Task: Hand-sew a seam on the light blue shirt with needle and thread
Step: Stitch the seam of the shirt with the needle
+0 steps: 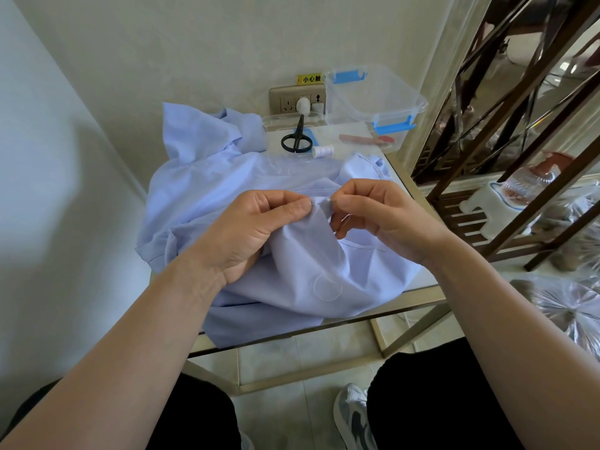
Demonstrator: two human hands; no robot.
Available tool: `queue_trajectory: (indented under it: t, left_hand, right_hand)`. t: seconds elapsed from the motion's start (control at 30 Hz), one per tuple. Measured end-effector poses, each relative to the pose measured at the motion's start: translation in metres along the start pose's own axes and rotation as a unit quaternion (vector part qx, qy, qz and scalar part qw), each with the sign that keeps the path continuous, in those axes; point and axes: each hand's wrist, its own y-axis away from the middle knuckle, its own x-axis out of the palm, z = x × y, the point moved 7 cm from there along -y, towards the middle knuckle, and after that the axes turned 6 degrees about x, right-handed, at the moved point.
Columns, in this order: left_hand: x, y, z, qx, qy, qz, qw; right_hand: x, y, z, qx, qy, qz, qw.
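Head view: left hand (pixel 256 228) and right hand (pixel 373 216) each pinch a raised fold of the light blue shirt (pixel 227 190), heaped across the worktop (pixel 418 280). Slack thread (pixel 328 287) suggests mid-stitch; next, draw it taut.

matt cloth shirt (pixel 227 190), clear glossy plastic box (pixel 383 95), glass tabletop (pixel 418 280)

We log: glass-topped table (pixel 425 279) | light blue shirt (pixel 227 190) spread over near and middle | clear lid (pixel 276 125) far centre | clear storage box (pixel 373 95) far right
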Motion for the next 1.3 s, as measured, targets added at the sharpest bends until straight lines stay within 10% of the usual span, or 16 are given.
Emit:
queue_trajectory:
  t: [1.03, 1.3]
  left_hand:
    - [0.004, -0.003, 0.001, 0.037, -0.065, 0.004, 0.997]
    - [-0.007, -0.005, 0.0, 0.056, -0.159, -0.06, 0.984]
  right_hand:
    - [0.012, 0.001, 0.008, -0.054, 0.047, -0.027, 0.997]
    - [0.002, 0.004, 0.017, -0.088, 0.162, -0.143, 0.972]
